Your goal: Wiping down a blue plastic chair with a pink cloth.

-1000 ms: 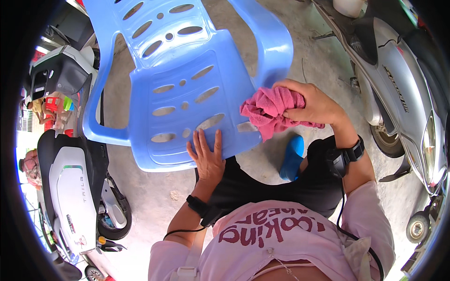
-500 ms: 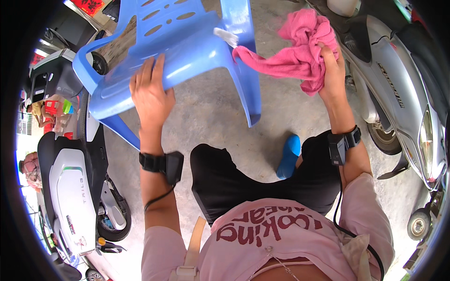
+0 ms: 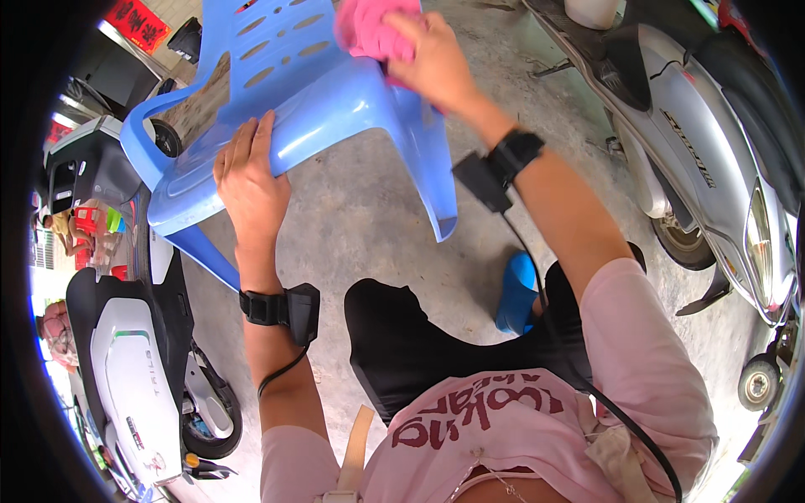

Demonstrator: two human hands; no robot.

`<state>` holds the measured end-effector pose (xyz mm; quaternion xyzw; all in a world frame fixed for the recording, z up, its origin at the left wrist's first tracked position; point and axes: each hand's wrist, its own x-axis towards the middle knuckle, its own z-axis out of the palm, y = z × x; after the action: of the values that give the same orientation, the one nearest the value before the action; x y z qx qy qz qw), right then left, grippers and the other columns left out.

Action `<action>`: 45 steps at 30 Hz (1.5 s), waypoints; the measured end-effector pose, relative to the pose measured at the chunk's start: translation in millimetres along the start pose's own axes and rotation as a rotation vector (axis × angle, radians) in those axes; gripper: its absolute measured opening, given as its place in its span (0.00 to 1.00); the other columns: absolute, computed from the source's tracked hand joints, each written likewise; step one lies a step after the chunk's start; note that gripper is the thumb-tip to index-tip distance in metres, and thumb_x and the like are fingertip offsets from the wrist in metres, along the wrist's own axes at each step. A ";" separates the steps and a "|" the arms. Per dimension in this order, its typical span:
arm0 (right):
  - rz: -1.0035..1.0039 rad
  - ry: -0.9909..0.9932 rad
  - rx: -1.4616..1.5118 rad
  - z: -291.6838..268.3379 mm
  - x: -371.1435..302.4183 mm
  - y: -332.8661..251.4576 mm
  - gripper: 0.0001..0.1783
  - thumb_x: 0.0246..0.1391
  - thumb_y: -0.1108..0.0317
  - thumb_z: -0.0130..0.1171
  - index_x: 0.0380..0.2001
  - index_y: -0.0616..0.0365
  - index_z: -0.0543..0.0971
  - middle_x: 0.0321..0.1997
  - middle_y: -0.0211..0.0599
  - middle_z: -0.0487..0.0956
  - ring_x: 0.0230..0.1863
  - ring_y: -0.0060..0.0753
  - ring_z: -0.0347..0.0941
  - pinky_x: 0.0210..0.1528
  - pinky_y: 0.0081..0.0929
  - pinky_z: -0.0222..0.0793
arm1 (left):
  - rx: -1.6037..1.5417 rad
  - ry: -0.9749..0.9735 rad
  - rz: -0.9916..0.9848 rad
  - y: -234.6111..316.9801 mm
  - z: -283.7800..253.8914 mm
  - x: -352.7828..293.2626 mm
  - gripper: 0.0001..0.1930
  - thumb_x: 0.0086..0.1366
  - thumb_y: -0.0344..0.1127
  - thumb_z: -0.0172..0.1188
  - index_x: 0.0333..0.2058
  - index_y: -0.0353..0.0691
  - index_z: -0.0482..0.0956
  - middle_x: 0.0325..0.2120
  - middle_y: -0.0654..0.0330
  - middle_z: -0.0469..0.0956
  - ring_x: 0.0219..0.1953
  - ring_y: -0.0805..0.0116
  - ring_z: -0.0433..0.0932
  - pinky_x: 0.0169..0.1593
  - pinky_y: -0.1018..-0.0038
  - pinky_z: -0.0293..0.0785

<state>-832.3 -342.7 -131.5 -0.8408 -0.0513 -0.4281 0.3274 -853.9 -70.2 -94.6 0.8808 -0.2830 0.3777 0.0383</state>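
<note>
A blue plastic armchair (image 3: 293, 142) with oval holes in its backrest stands in front of me, turned at an angle. My left hand (image 3: 251, 184) lies on the front part of its seat, fingers stretched out and flat on the plastic, with nothing in them. Bunched in my right hand (image 3: 432, 63) is a pink cloth (image 3: 373, 29), pressed at the right side of the chair where the seat meets the backrest and armrest. The cloth and hand hide that corner. Some of the cloth hangs below my fingers.
A white and black scooter (image 3: 134, 369) stands on the left, and a silver scooter (image 3: 696, 142) is parked close on the right. Concrete floor (image 3: 369, 226) lies between. A blue slipper (image 3: 517, 289) is on my foot. Farther left, a person (image 3: 63, 226) is near red stools.
My right hand has swung left and away from me, bringing the pink cloth onto the chair. The cloth hung loose beside it before. My left hand stays on the seat.
</note>
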 end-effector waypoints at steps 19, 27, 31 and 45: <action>-0.167 -0.194 -0.041 -12.2 -23.2 28.9 0.34 0.39 0.58 0.65 0.54 0.52 0.72 0.53 0.52 0.71 0.51 0.46 0.72 0.52 0.36 0.69 | 0.044 0.040 0.015 -10.8 12.2 16.3 0.28 0.46 0.21 0.56 0.50 0.47 0.76 0.44 0.57 0.79 0.48 0.56 0.76 0.54 0.62 0.69; 0.259 -0.647 -0.058 -39.5 -160.1 24.2 0.29 0.36 0.63 0.62 0.49 0.44 0.75 0.47 0.38 0.75 0.43 0.48 0.75 0.43 0.39 0.73 | 0.054 0.034 0.068 -11.0 10.4 13.6 0.26 0.48 0.22 0.55 0.49 0.46 0.76 0.44 0.56 0.79 0.45 0.54 0.78 0.50 0.62 0.72; 0.248 -1.120 -0.193 -47.3 -201.4 31.8 0.27 0.34 0.63 0.61 0.44 0.48 0.78 0.40 0.41 0.77 0.40 0.48 0.76 0.40 0.39 0.73 | 0.079 0.050 0.068 -7.8 10.2 6.2 0.26 0.48 0.22 0.56 0.49 0.45 0.77 0.43 0.55 0.79 0.44 0.53 0.78 0.49 0.62 0.72; 1.032 -0.453 1.213 -97.6 -127.0 32.4 0.28 0.57 0.54 0.54 0.54 0.64 0.70 0.52 0.42 0.76 0.50 0.32 0.73 0.56 0.28 0.68 | -0.018 0.065 0.061 -8.1 10.7 14.1 0.32 0.45 0.17 0.53 0.51 0.49 0.76 0.41 0.50 0.79 0.42 0.49 0.78 0.44 0.62 0.75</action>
<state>-967.2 -401.3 -202.7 -0.5018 0.0543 0.0579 0.8613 -835.0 -73.1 -91.4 0.8585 -0.3118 0.4047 0.0438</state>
